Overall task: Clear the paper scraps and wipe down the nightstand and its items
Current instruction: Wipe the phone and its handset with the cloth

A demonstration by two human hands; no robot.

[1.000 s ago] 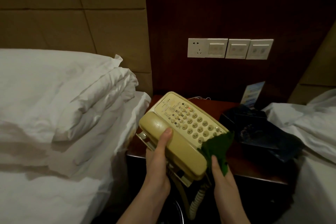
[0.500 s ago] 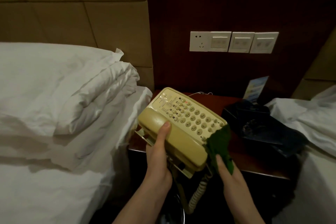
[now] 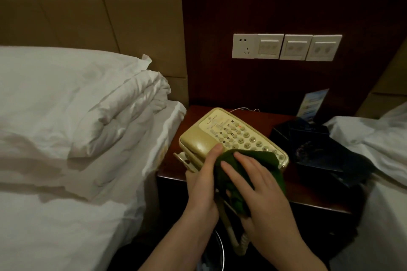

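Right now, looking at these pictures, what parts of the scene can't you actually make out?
All in the head view:
- Handset of the phone: mostly covered by the green cloth and right hand.
- Left hand: fingers hidden behind the phone.
- Card print: too small and blurred.
- Black items on the nightstand: too dark to identify.
- Round object: cut off by the bottom edge.

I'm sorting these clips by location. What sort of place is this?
Most likely a hotel room: two beds with white linen flank a dark nightstand, a beige desk phone is being wiped, and a row of wall switches sits above.
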